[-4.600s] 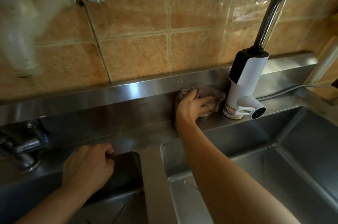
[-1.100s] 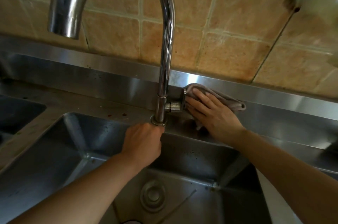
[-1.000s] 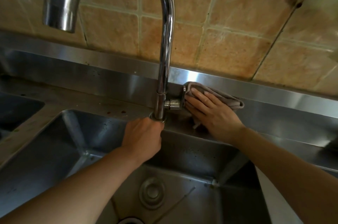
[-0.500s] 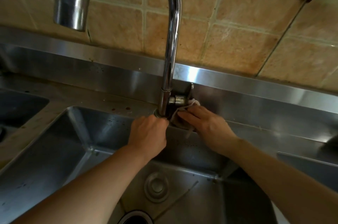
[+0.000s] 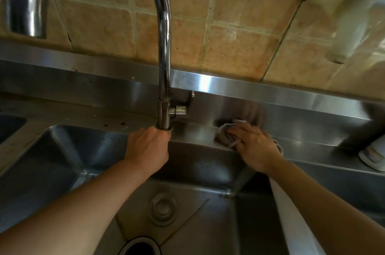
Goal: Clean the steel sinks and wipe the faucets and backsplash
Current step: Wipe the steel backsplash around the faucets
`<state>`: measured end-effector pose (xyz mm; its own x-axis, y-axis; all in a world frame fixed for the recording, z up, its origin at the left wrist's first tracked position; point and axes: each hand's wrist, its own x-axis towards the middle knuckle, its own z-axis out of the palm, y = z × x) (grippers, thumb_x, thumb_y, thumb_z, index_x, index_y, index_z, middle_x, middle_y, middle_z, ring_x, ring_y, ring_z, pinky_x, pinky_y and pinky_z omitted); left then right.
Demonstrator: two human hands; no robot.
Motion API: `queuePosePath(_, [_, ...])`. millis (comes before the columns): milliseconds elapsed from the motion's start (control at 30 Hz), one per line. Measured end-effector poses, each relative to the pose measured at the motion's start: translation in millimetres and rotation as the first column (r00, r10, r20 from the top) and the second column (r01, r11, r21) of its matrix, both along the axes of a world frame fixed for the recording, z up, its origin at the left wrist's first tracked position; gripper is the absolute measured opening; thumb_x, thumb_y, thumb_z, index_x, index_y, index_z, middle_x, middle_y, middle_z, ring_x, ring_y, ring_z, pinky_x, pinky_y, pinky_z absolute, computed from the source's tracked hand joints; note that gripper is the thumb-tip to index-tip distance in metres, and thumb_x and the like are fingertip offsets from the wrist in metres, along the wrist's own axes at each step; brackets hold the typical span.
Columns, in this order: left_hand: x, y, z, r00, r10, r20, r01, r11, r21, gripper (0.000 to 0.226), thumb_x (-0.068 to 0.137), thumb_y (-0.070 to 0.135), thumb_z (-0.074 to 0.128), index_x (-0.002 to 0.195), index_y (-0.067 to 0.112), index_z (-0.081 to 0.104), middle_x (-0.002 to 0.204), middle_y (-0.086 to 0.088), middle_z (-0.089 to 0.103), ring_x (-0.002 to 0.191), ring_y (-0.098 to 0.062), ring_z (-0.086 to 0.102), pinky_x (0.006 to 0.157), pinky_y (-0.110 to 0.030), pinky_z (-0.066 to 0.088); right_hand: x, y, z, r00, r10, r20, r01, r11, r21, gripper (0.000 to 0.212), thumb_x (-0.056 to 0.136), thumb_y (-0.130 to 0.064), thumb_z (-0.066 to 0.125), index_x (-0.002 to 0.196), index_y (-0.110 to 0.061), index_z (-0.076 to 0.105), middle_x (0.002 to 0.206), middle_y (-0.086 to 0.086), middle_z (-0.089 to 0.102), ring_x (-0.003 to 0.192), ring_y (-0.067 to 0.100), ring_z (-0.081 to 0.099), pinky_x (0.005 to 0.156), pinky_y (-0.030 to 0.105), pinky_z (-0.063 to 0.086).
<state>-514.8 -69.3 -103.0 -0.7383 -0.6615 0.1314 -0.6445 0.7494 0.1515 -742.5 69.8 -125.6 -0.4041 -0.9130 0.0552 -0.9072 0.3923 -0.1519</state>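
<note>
1. My right hand lies on the back ledge of the sink, fingers curled over a bunched grey cloth and pressing it to the steel, right of the faucet base.
2. My left hand rests on the sink's rear rim, touching the foot of the faucet; fingers curled over the edge and hidden, so I cannot tell whether they grip anything.
3. The faucet stands upright, gooseneck arching up and left; its side lever sticks out to the right.
4. Steel backsplash runs behind both hands, with tan wall tiles above.
5. Sink basin sits below my arms; round drain fitting on its floor, dark specks on the rear wall.
6. A white pipe hangs at upper right.
</note>
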Motion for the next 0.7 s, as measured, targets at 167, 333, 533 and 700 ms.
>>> queuePosePath(167, [-3.5, 6.2, 0.6, 1.0, -0.015, 0.0, 0.015, 0.999, 0.043, 0.021, 0.094, 0.018, 0.051, 0.112, 0.023, 0.06, 0.115, -0.001, 0.062, 0.099, -0.013, 0.061, 0.081, -0.025, 0.05, -6.7, 29.0, -1.3, 0.962, -0.262, 0.076, 0.266, 0.963, -0.051, 0.05, 0.091, -0.04, 0.03, 0.134, -0.025, 0.051, 0.149, 0.0, 0.034, 0.138, 0.024, 0.029, 0.106, 0.045, 0.037])
queuePosePath(333, [-18.4, 14.1, -1.5, 0.995, -0.06, -0.079, 0.067, 0.994, 0.091, 0.023, 0.092, 0.012, 0.051, 0.111, 0.023, 0.056, 0.108, 0.001, 0.06, 0.094, -0.013, 0.059, 0.073, -0.021, 0.046, 53.9, -33.7, -2.1, 0.999, -0.015, 0.049, 0.017, 0.999, -0.045, 0.043, 0.094, -0.029, 0.047, 0.137, -0.027, 0.047, 0.146, -0.004, 0.039, 0.136, 0.023, 0.032, 0.105, 0.039, 0.037])
queuePosePath(533, [-38.2, 17.5, -6.5, 0.997, -0.016, -0.075, 0.02, 0.998, 0.057, 0.031, 0.089, 0.009, 0.053, 0.117, 0.022, 0.053, 0.104, -0.001, 0.063, 0.094, -0.019, 0.061, 0.073, -0.028, 0.049, 39.7, -29.2, 3.1, 0.998, 0.048, 0.027, -0.05, 0.995, 0.088, 0.05, 0.096, -0.035, 0.041, 0.145, -0.034, 0.032, 0.154, -0.01, 0.029, 0.143, 0.014, 0.023, 0.116, 0.043, 0.013])
queuePosePath(700, [-59.0, 26.6, -8.5, 0.998, -0.034, -0.058, 0.034, 0.999, -0.005, 0.043, 0.09, 0.01, 0.052, 0.13, 0.027, 0.05, 0.118, 0.0, 0.063, 0.104, -0.019, 0.061, 0.08, -0.03, 0.048, -24.2, 50.5, 4.1, 0.96, -0.253, 0.121, 0.25, 0.968, 0.038, 0.043, 0.094, -0.038, 0.033, 0.136, -0.043, 0.041, 0.151, -0.015, 0.033, 0.139, 0.009, 0.028, 0.116, 0.049, 0.014])
